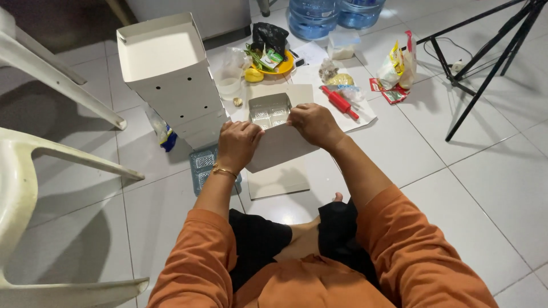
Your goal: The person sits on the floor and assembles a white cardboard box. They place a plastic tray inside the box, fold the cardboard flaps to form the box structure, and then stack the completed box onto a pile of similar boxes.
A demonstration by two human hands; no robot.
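I sit on a tiled floor in orange sleeves. My left hand point(237, 144) and my right hand point(313, 124) both grip a white cardboard box point(279, 147), tilted toward me, each at one side of its near flap. A clear plastic tray insert point(269, 111) with compartments sits inside the open box. A gold bracelet is on my left wrist.
A tall stack of folded white boxes point(171, 80) stands at left, with clear trays point(202, 168) on the floor by it. Beyond lie a red rolling pin point(339, 102), a yellow plate point(274, 65), snack packets point(397, 68), water jugs point(334, 14), a tripod point(485, 51) and white plastic chairs point(34, 171).
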